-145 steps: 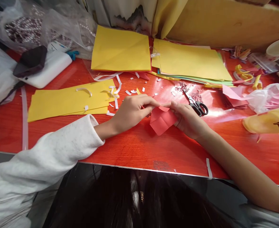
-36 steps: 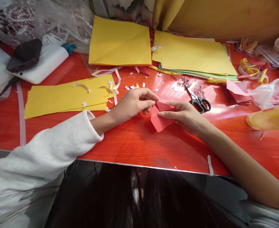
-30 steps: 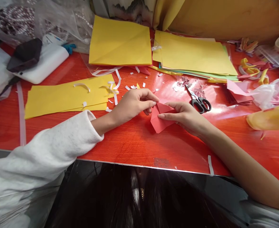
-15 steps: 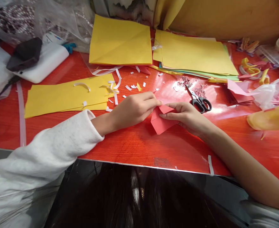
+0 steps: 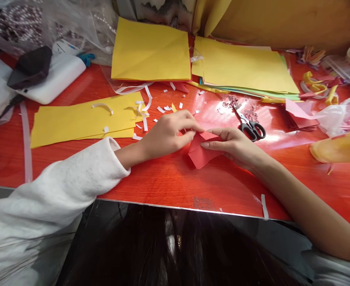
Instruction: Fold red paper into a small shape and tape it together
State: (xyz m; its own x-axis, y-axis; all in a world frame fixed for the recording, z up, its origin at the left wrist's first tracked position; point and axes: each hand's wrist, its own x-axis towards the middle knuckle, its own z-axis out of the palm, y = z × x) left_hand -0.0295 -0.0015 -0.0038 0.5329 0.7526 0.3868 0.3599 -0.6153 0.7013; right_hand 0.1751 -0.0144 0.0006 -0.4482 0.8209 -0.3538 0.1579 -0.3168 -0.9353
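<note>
A folded piece of red paper (image 5: 203, 155) is held between my two hands above the red table. My right hand (image 5: 230, 145) pinches its right side, thumb on top and the other fingers mostly underneath. At the paper's upper left edge, my left hand (image 5: 176, 131) has its fingertips and thumb closed on it, with a gap showing behind them. The scissors (image 5: 249, 125) with black handles lie on the table just beyond my right hand. Small white paper scraps (image 5: 161, 109) are scattered past my left hand.
Yellow paper strips (image 5: 82, 123) lie to the left. Two stacks, one of yellow sheets (image 5: 151, 51) and one of yellow-topped coloured paper (image 5: 246, 67), stand at the back. A white device (image 5: 55, 77), pink paper (image 5: 302, 113) and a yellow cylindrical object (image 5: 339, 147) flank the work area.
My left thumb has moved slightly away from the fingers, opening a gap behind the fingertips. The red paper's left corner has shifted a little. My right hand keeps its pinch.
</note>
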